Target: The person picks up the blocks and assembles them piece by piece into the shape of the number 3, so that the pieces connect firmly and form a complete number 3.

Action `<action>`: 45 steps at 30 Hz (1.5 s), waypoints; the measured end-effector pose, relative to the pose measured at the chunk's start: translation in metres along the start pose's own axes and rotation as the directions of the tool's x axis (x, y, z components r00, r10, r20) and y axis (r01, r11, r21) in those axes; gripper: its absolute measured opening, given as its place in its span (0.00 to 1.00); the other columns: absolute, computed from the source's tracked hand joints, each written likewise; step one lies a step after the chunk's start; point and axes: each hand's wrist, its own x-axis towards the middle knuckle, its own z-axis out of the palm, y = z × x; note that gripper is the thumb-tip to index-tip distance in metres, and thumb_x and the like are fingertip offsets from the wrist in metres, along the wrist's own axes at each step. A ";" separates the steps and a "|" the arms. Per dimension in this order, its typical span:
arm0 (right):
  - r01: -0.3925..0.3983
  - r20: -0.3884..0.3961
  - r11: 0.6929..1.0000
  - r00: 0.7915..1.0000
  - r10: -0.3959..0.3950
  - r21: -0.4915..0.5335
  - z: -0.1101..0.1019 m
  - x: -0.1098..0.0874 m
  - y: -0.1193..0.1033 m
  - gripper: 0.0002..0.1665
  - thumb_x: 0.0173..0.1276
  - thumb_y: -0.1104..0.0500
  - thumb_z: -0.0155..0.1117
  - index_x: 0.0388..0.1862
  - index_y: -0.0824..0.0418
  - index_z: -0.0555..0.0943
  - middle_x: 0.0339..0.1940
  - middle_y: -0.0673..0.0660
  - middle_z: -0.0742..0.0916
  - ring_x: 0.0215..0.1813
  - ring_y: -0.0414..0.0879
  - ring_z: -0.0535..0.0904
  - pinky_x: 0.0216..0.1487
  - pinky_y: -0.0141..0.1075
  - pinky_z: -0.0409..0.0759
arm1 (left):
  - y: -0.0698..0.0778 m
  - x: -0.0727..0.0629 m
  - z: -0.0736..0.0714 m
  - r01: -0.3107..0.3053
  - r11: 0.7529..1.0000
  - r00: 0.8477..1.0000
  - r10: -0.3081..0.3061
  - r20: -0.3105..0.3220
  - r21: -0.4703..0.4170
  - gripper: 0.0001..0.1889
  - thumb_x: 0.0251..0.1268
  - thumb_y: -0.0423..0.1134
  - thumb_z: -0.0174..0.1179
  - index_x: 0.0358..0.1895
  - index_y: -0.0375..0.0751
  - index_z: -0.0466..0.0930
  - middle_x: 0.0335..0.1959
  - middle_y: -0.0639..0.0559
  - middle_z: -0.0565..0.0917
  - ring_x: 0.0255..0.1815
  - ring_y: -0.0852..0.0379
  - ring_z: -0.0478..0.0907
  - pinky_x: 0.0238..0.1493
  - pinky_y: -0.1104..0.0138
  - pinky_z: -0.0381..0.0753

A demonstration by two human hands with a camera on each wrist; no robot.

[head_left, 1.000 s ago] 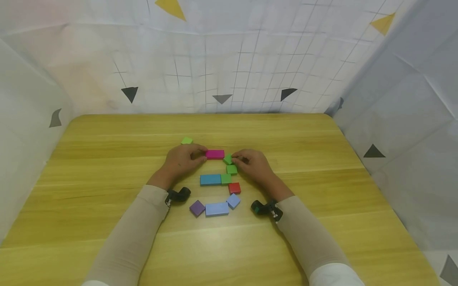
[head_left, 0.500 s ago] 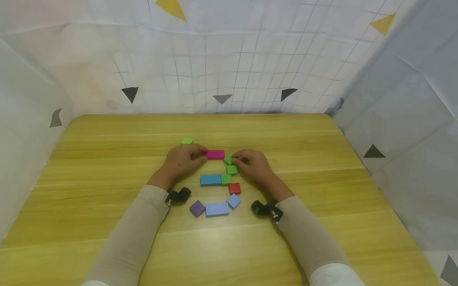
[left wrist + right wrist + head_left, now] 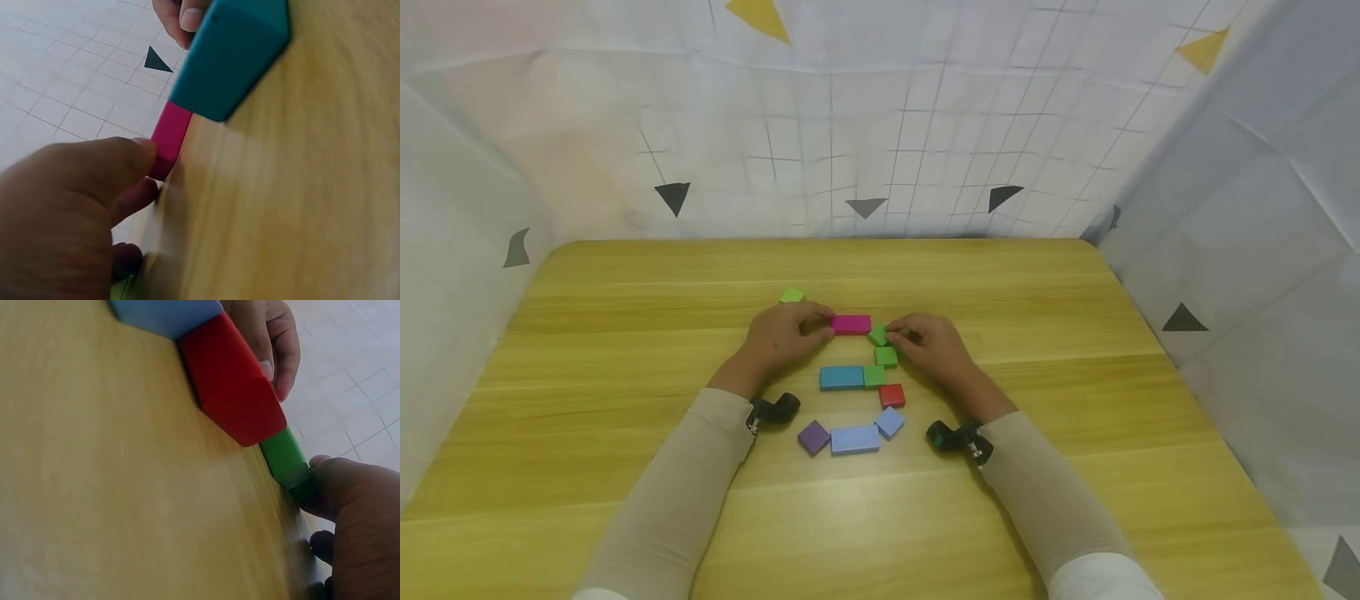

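My left hand (image 3: 782, 333) pinches the left end of a flat magenta block (image 3: 852, 325) between thumb and finger; the left wrist view shows the thumb against that block's end (image 3: 165, 150). To its right, the thumb and forefinger of my right hand (image 3: 934, 343) pinch a small green block (image 3: 877, 335), set at an angle near the magenta one. Just below lies a second green block (image 3: 886, 357). A third green block (image 3: 874, 377) touches the right end of a blue block (image 3: 841, 378). Below that sits a red block (image 3: 892, 395).
Nearer me, a purple block (image 3: 814, 437), a long light-blue block (image 3: 854, 439) and a tilted light-blue square (image 3: 890, 422) form a row. A lime block (image 3: 792, 295) lies beyond my left hand, partly hidden. White patterned cloth (image 3: 880, 125) hangs behind the wooden table (image 3: 1000, 275).
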 end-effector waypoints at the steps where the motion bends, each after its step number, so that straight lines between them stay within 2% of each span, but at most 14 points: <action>1: -0.002 0.001 1.000 1.000 0.002 0.000 0.000 0.000 0.000 0.09 0.69 0.57 0.68 0.44 0.57 0.89 0.40 0.51 0.90 0.42 0.44 0.84 0.47 0.41 0.82 | 0.000 0.000 0.000 -0.001 1.000 1.000 0.001 -0.002 -0.002 0.16 0.68 0.58 0.59 0.56 0.64 0.83 0.55 0.65 0.83 0.49 0.59 0.77 0.54 0.55 0.76; 7: -0.007 0.004 1.000 1.000 0.007 -0.007 0.000 0.000 0.001 0.09 0.68 0.56 0.69 0.44 0.56 0.89 0.40 0.50 0.90 0.43 0.44 0.84 0.48 0.41 0.82 | -0.002 -0.001 0.001 -0.009 0.999 0.999 0.008 -0.034 -0.041 0.16 0.70 0.58 0.56 0.56 0.64 0.83 0.54 0.67 0.83 0.53 0.59 0.77 0.57 0.55 0.76; 12: 0.000 -0.003 1.000 1.000 0.000 -0.006 0.001 0.000 0.004 0.09 0.68 0.56 0.69 0.44 0.56 0.89 0.40 0.50 0.90 0.43 0.43 0.84 0.47 0.41 0.82 | -0.004 0.000 0.000 -0.056 0.994 0.993 0.046 -0.111 -0.091 0.15 0.71 0.54 0.58 0.54 0.57 0.84 0.49 0.64 0.83 0.44 0.59 0.77 0.49 0.59 0.79; 17: 0.017 -0.008 1.000 1.000 -0.017 -0.008 0.001 0.000 0.005 0.09 0.69 0.55 0.68 0.44 0.55 0.89 0.40 0.49 0.90 0.42 0.43 0.84 0.47 0.40 0.82 | -0.004 0.001 -0.001 -0.069 0.994 0.980 0.051 -0.191 -0.090 0.14 0.69 0.49 0.60 0.53 0.51 0.84 0.53 0.60 0.82 0.54 0.57 0.78 0.57 0.56 0.77; 19: 0.020 -0.007 1.000 1.000 -0.020 -0.003 0.000 0.000 0.005 0.09 0.69 0.55 0.68 0.44 0.55 0.89 0.40 0.49 0.90 0.42 0.42 0.84 0.46 0.40 0.82 | -0.004 0.002 -0.002 -0.066 0.995 0.974 0.049 -0.219 -0.074 0.14 0.68 0.48 0.61 0.53 0.49 0.84 0.54 0.59 0.80 0.55 0.57 0.77 0.57 0.55 0.77; 22: 0.020 -0.008 1.000 1.000 -0.020 0.003 0.000 0.000 0.006 0.09 0.69 0.55 0.68 0.44 0.55 0.89 0.40 0.48 0.90 0.42 0.42 0.84 0.46 0.39 0.82 | -0.004 0.002 -0.002 -0.045 0.998 0.964 0.034 -0.265 -0.036 0.14 0.67 0.46 0.61 0.53 0.49 0.84 0.54 0.58 0.79 0.47 0.58 0.77 0.49 0.57 0.79; 24: 0.023 -0.010 1.000 1.000 -0.023 0.004 0.000 0.000 0.006 0.09 0.69 0.55 0.68 0.44 0.55 0.89 0.40 0.48 0.90 0.42 0.41 0.84 0.46 0.39 0.82 | -0.005 0.003 -0.002 -0.020 1.000 0.951 0.017 -0.308 -0.005 0.14 0.67 0.45 0.61 0.53 0.48 0.84 0.54 0.56 0.78 0.43 0.58 0.78 0.43 0.58 0.80; 28: 0.035 -0.020 0.999 0.999 -0.035 0.005 0.000 0.000 0.006 0.09 0.69 0.55 0.69 0.44 0.55 0.89 0.40 0.49 0.90 0.42 0.42 0.84 0.45 0.40 0.83 | -0.006 0.004 -0.002 0.068 0.997 0.928 -0.050 -0.369 0.036 0.16 0.65 0.46 0.61 0.53 0.47 0.84 0.54 0.52 0.78 0.44 0.54 0.81 0.37 0.56 0.80; 31: 0.039 -0.019 0.999 0.999 -0.039 0.011 0.001 0.000 0.007 0.09 0.69 0.56 0.69 0.44 0.56 0.89 0.40 0.49 0.90 0.42 0.42 0.84 0.46 0.40 0.83 | -0.006 0.002 -0.003 0.120 0.992 0.922 -0.101 -0.374 0.027 0.18 0.64 0.47 0.62 0.54 0.46 0.83 0.56 0.50 0.77 0.47 0.51 0.81 0.39 0.54 0.80; 34: 0.037 -0.012 0.999 0.999 -0.037 0.012 0.002 0.001 0.007 0.09 0.69 0.55 0.68 0.44 0.56 0.89 0.40 0.49 0.90 0.42 0.42 0.84 0.46 0.39 0.83 | -0.006 0.001 -0.004 0.144 0.989 0.921 -0.130 -0.366 0.013 0.18 0.63 0.47 0.62 0.54 0.46 0.83 0.56 0.49 0.76 0.49 0.50 0.81 0.41 0.53 0.80; 45: 0.014 -0.003 1.000 1.000 -0.014 0.009 0.002 0.001 0.005 0.09 0.69 0.55 0.68 0.44 0.55 0.89 0.42 0.48 0.90 0.43 0.41 0.83 0.46 0.38 0.82 | -0.007 0.002 -0.004 0.165 0.986 0.922 -0.142 -0.361 0.035 0.16 0.66 0.45 0.61 0.53 0.46 0.83 0.55 0.49 0.77 0.47 0.50 0.82 0.36 0.55 0.79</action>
